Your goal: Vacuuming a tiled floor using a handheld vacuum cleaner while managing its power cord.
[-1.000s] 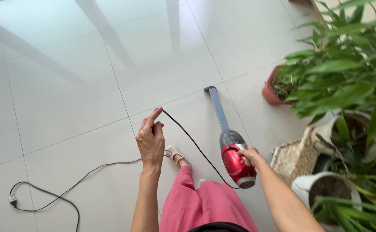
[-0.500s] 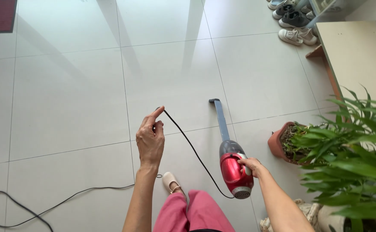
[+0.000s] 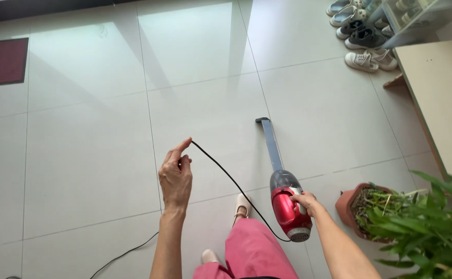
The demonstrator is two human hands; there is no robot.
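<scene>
My left hand is raised, its grip pinched on the black cord to hold it clear of the floor. My right hand, arm extended downward, clamps the handle of the red vacuum, nozzle touching the floor ahead.

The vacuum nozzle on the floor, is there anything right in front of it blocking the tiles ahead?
Nothing visible does. The grey nozzle of the red handheld vacuum, held by the right hand, points across bare white tiles. The shoes lie far off to the right, and the left hand holds the black cord aside.
</scene>
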